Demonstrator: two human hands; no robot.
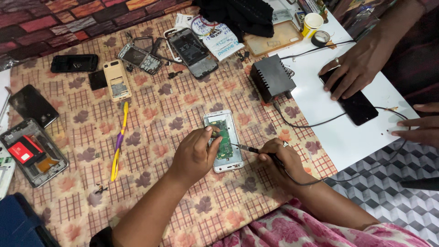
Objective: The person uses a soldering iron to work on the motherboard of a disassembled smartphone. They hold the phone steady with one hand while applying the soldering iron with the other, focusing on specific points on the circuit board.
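Observation:
An opened white phone [227, 120] lies on the patterned cloth with its green circuit board [223, 139] showing. My left hand [194, 153] rests on the phone's left side, its fingers pinched on something small over the board that I cannot make out. My right hand [280, 160] grips a soldering iron [249, 148] like a pen, and its metal tip touches the board's right edge. A black cable runs from the iron's handle under my right wrist.
A black power box [271, 77] stands beyond the phone. Several dismantled phones [192, 50] and a yellow-purple tool [120, 139] lie on the cloth. At right, another person's hand [354, 68] rests on a black phone [353, 100] on a white board [338, 132].

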